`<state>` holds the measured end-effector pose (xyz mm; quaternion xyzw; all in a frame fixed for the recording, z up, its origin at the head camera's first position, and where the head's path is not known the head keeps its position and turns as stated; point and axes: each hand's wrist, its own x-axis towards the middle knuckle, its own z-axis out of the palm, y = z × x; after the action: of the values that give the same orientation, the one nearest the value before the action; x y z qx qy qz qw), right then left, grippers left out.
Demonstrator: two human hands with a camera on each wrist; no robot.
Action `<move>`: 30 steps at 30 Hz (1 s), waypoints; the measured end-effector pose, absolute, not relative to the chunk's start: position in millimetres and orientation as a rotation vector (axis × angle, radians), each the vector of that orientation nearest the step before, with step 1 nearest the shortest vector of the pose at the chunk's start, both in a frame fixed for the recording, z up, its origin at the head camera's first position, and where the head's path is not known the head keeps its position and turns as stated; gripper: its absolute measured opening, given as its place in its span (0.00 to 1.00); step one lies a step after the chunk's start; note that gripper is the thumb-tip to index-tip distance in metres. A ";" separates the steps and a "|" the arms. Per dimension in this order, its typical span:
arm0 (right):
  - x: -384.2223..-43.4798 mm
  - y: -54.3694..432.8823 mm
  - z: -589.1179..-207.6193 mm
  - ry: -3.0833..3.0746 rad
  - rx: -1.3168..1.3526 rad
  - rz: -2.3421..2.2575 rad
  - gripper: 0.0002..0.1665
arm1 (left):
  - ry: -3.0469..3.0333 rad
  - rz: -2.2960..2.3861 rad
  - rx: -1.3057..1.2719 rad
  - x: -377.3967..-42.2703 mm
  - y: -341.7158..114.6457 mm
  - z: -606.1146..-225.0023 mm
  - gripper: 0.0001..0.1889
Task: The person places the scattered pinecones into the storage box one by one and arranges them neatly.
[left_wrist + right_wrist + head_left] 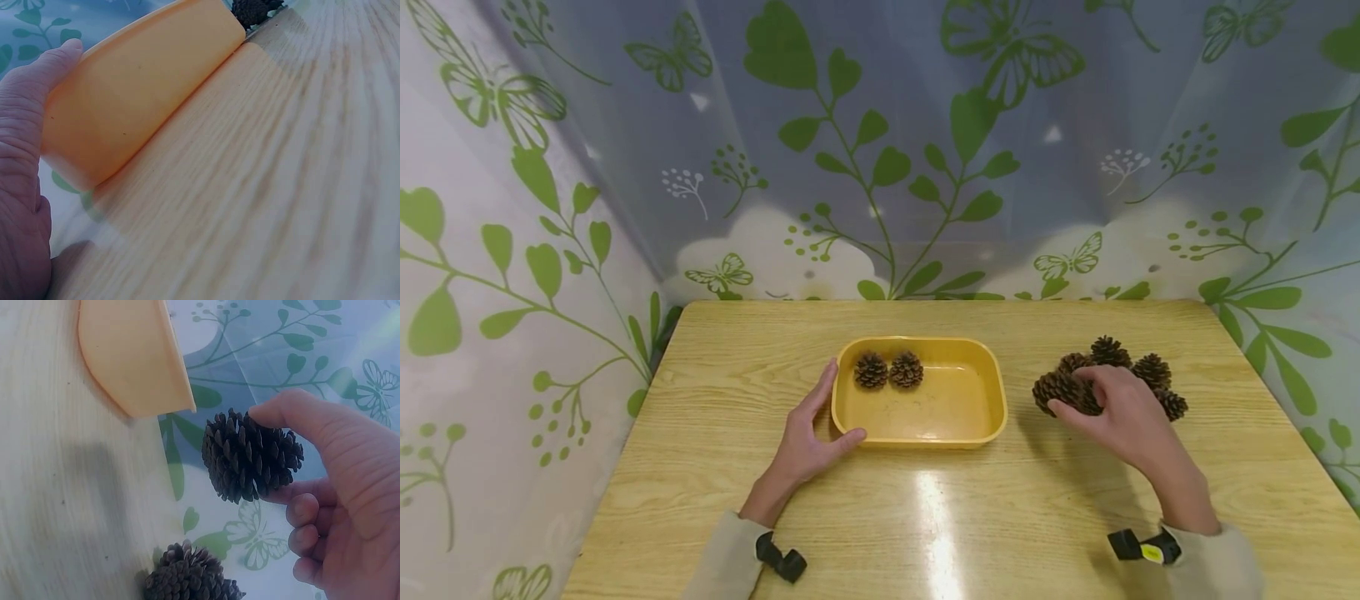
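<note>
Pinching a pine cone [253,456] between thumb and fingers, the right hand [1123,412] hovers; the left hand [807,437] grips the tray [940,408].

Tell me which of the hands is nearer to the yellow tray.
Left. The left hand touches the yellow tray at its left end; the right hand is apart from it, off beyond its right end, gripping a pine cone.

Standing here, I find a small, curtained indoor nook. Evidence: blue-and-white, fabric-like sheeting [910,158], printed with green leaves and butterflies, rises behind and on both sides of a yellowish wood-grain table [700,400] with rounded far corners, its glossy top reflecting light. Whether home or workplace, I cannot determine.
</note>
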<state>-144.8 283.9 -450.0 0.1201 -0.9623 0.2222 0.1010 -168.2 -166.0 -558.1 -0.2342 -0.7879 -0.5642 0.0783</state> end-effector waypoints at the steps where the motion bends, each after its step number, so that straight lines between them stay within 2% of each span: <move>1: -145.4 283.3 -449.4 -2.838 0.364 0.660 0.32 | -2.361 -1.694 -0.699 -168.0 -166.0 -557.7 0.57; 11: -151.9 274.2 -444.5 -2.796 0.422 0.653 0.32 | -2.371 -1.685 -0.683 -167.1 -165.6 -556.5 0.57; 20: -159.6 264.2 -442.7 -2.778 0.472 0.687 0.30 | -2.374 -1.709 -0.688 -155.9 -160.8 -523.7 0.54; 30: -167.1 249.4 -438.6 -2.776 0.511 0.701 0.29 | -2.366 -1.698 -0.681 -167.9 -165.9 -556.6 0.58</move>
<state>-167.1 249.4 -438.6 0.1746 -0.9480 0.2393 0.1162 -167.9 -165.9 -556.6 -0.2270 -0.7888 -0.5662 0.0752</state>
